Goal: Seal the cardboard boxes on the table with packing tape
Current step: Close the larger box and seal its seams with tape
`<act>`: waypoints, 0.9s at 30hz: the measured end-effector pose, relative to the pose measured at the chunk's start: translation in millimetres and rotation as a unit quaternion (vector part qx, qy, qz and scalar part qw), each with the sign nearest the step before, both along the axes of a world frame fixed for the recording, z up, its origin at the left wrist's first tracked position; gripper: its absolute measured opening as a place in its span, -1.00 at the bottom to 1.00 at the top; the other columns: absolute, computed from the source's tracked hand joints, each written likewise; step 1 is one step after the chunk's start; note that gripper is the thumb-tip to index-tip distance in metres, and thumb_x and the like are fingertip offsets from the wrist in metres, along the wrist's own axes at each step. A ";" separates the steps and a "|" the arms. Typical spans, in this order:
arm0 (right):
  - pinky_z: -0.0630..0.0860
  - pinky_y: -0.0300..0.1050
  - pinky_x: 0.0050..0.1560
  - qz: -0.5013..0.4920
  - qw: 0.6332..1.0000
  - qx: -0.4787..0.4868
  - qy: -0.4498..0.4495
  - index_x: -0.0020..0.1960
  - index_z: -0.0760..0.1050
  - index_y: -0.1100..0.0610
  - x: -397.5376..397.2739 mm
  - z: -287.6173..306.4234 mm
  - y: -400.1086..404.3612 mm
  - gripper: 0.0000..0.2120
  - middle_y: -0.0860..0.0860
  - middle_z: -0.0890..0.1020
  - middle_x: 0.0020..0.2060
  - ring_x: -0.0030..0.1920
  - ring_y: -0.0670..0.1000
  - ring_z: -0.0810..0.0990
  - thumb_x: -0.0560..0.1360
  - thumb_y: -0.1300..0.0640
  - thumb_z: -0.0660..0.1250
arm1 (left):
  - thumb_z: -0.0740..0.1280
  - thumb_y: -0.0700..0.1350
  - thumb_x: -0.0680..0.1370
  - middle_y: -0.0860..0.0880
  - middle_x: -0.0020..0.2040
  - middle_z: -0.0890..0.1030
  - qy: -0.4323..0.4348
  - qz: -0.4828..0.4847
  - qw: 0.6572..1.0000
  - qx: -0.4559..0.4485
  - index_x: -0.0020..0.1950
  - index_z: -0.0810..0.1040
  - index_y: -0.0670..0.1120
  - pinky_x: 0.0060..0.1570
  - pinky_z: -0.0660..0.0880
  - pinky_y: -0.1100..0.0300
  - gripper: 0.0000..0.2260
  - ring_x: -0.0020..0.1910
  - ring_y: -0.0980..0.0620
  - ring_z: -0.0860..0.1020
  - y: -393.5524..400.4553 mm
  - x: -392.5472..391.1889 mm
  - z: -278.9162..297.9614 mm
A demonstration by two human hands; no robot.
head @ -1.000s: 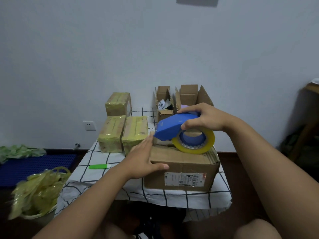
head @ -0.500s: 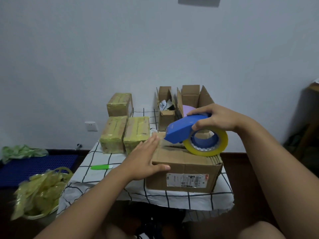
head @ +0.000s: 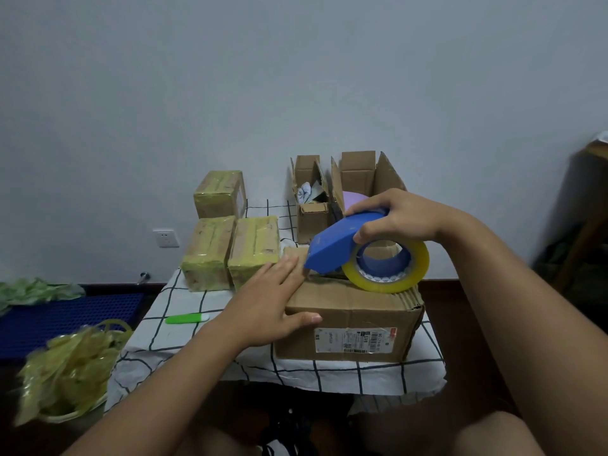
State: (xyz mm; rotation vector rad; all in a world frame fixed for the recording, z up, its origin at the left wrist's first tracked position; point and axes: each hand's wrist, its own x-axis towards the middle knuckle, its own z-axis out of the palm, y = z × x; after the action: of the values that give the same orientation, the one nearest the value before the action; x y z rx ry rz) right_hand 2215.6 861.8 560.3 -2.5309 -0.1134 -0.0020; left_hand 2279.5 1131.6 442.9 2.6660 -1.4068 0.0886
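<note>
Gripping one tape dispenser [head: 339, 248], right hand [head: 398, 218]; left hand [head: 273, 307] flat (fingers straight) on one box [head: 355, 314].

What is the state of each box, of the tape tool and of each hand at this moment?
Front box: flaps closed, dispenser on top.
Tape dispenser: gripped, loaded with a roll.
Right hand: grips dispenser.
Left hand: flat, presses box.
Two back boxes: flaps open.
Three wrapped boxes: fully taped.
</note>
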 end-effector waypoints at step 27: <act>0.47 -0.20 0.05 -0.003 0.999 0.009 -0.048 0.27 0.58 -0.07 -15.9 -2.9 5.8 -0.63 -0.05 0.62 0.13 0.05 -0.07 0.59 0.48 -0.07 0.43 | 0.15 0.53 0.38 0.04 0.50 0.24 -0.028 0.060 0.997 -0.024 0.55 0.16 0.04 0.28 0.41 0.03 -0.12 0.41 0.02 0.28 -29.3 -35.7 6.7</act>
State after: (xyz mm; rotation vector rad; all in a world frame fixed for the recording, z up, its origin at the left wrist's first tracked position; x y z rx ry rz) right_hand 2199.8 867.6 557.4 -2.5139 -0.1424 -0.1263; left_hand 2243.8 1102.3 449.6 2.7276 -1.2410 0.2078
